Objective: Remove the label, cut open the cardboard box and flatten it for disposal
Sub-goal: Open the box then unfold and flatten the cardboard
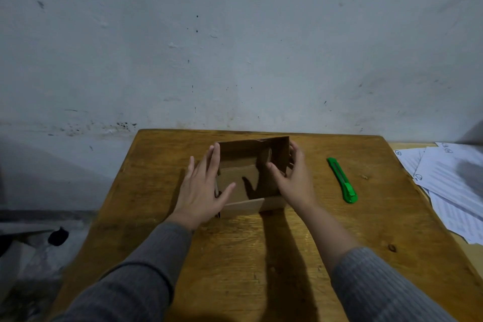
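Head view, looking down on a wooden table (261, 256) set against a scuffed grey wall (235, 34): we are handling a small cardboard box (248, 178) that is standing open-topped near the far middle of the table. Our left hand (201, 188) is lying flat along the box's left wall, fingers straight and lightly spread, thumb reaching toward the near corner. Our right hand (294, 178) is gripping the right wall, thumb hooked inside and fingers curled round the outside. A green utility knife (342, 180) is resting untouched on the table well to the right of the box, and loose printed papers (449, 185) are lying at the right edge. We cannot see any label on the faces turned toward us. By our reading, we are somewhere in the opening-and-collapsing stage, steadying the box between both hands. The next move is probably asking us either to press the walls inward so the box folds, or to reach right for the knife and slit a corner seam first.
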Demonstrator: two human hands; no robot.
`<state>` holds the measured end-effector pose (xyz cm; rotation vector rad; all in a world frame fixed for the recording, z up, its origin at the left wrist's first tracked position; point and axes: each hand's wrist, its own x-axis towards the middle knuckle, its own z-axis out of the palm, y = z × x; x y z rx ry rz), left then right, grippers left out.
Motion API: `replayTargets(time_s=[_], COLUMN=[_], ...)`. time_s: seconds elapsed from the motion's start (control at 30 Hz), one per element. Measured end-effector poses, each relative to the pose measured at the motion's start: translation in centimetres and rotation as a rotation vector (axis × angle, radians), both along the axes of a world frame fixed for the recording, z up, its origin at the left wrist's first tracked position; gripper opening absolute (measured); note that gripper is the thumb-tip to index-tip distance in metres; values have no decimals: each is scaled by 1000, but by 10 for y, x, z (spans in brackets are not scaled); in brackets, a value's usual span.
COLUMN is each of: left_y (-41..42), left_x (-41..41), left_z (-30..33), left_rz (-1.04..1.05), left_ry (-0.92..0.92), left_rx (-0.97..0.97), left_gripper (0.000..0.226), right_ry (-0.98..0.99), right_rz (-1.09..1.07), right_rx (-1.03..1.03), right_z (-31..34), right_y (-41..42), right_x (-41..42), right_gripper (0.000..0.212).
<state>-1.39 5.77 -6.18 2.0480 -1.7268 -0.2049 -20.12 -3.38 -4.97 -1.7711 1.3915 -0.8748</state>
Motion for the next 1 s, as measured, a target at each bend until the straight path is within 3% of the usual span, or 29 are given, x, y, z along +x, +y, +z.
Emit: replayTargets(time_s=[0.13, 0.3, 0.37, 0.5, 0.57, 0.8, 1.0], left_y=[-19, -39, -47, -60, -64, -66, -72], left_x=[4, 9, 11, 15, 15, 14, 20], left_z=[1, 8, 9, 4, 3, 3, 12], left_rz=[52, 100, 111, 137, 149, 162, 154], left_ry=[-57, -55, -55, -59, -60, -76, -59], left_rx=[-68, -68, -16, 87, 102, 199, 354], left_gripper=[97, 99, 97, 100, 100, 106, 114], right_ry=[271, 344, 366, 473, 486, 472, 483], right_rz=[-74, 56, 107, 244, 283, 351, 224], right_rx=[60, 98, 114, 124, 113, 131, 64], right_z=[-20, -22, -26, -33, -33, -27, -29], right_y=[2, 9, 7, 3, 2, 13, 33], right_x=[6, 6, 5, 1, -1, -18, -21], right_gripper=[105, 116, 108, 62, 52, 43, 50])
